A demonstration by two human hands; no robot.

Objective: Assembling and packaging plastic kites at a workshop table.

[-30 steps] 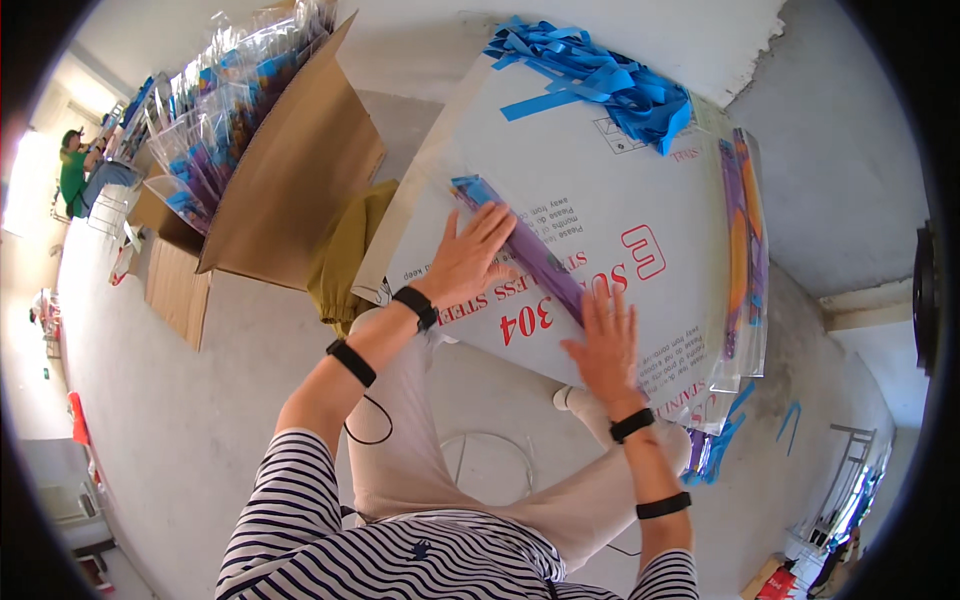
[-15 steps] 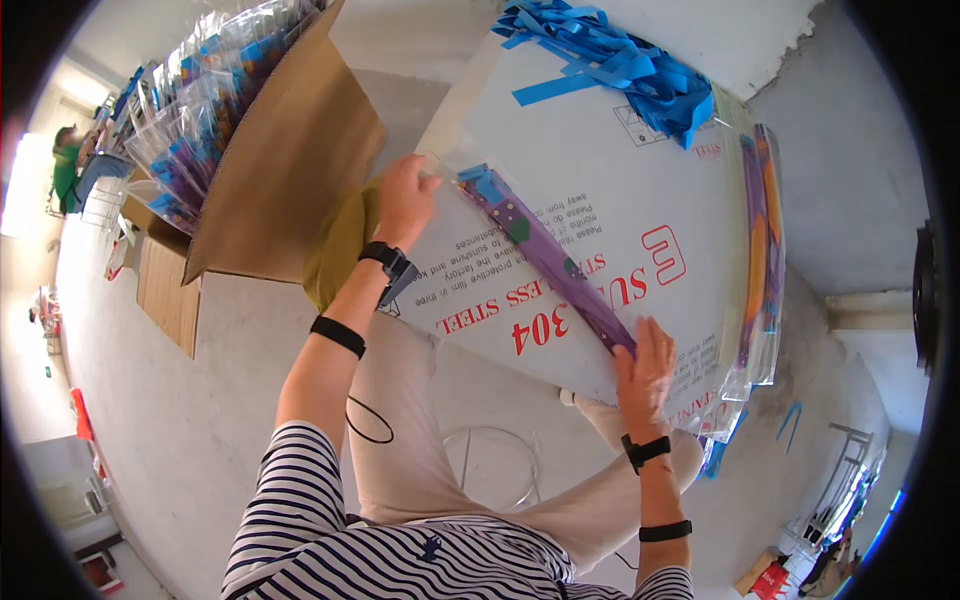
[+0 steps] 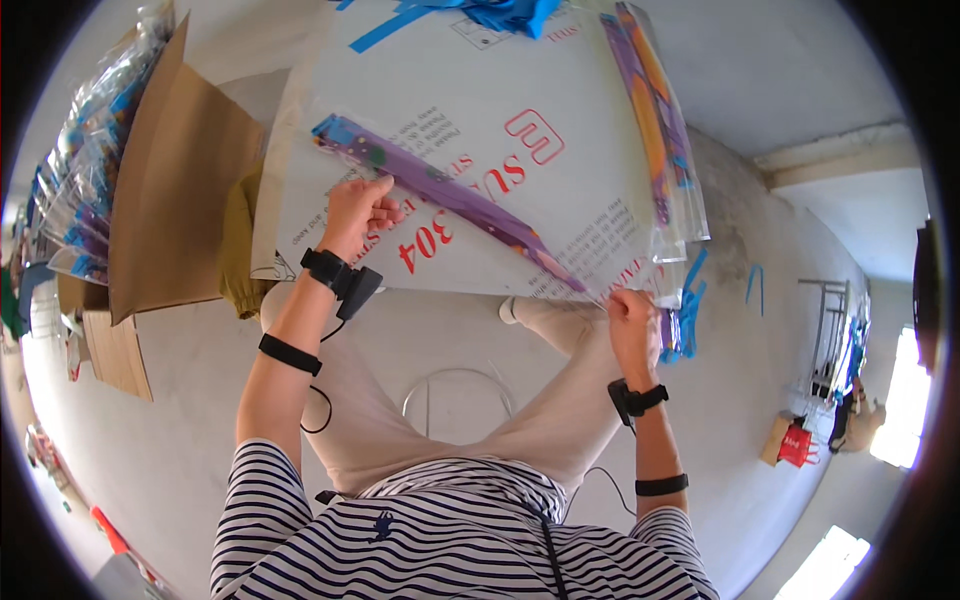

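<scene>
A long purple item in a clear plastic sleeve (image 3: 450, 195) lies slantwise across a white printed sheet (image 3: 480, 100) on the floor. My left hand (image 3: 358, 212) pinches the sleeve near its upper left end. My right hand (image 3: 632, 312) grips its lower right tip at the sheet's near edge. Both wrists wear black bands.
A pile of finished purple sleeved items (image 3: 655, 130) lies at the sheet's right side. Blue strips (image 3: 500, 12) are heaped at the far edge and a few more (image 3: 688, 305) by my right hand. An open cardboard box (image 3: 165, 190) with packaged items stands left. A wire stool ring (image 3: 455, 395) sits between my legs.
My left hand came down from the sleeve's far end to grip it nearer its upper left part. My right hand slid to its lower right tip. The camera tilted toward the sheet.
</scene>
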